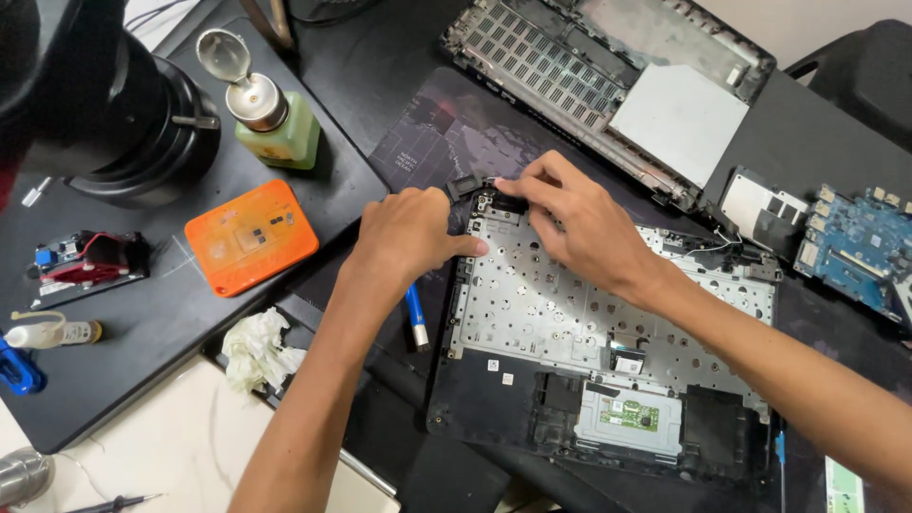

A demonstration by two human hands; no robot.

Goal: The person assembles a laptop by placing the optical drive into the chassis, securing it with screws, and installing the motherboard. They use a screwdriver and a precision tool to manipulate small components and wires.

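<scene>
opened laptop palmrest shell (532,313) lying upside down on a dark mat (427,133) at the middle of the desk, silvery keyboard backplate up, touchpad board toward the near edge. left hand (408,233) curled over the shell's upper left corner, knuckles up, thumb tip pressed against the metal edge; closed loosely, whether anything sits inside the grip cannot be told. right hand (570,223) just beside it, fingers bent down and pinching a small black part (503,198) at that same top corner, forefinger stretched along the rim. blue-handled screwdriver (415,318) on the mat under the left wrist, tip toward the near side. crumpled white tissue (256,350) near the left forearm. orange flat case (251,236) to the left, well apart from the hands. green pump bottle (275,119) with a metal top behind it. second laptop chassis (608,76) at the far edge with a grey plate. blue circuit board (860,247) at the right edge, beside a small white and black part.
</scene>
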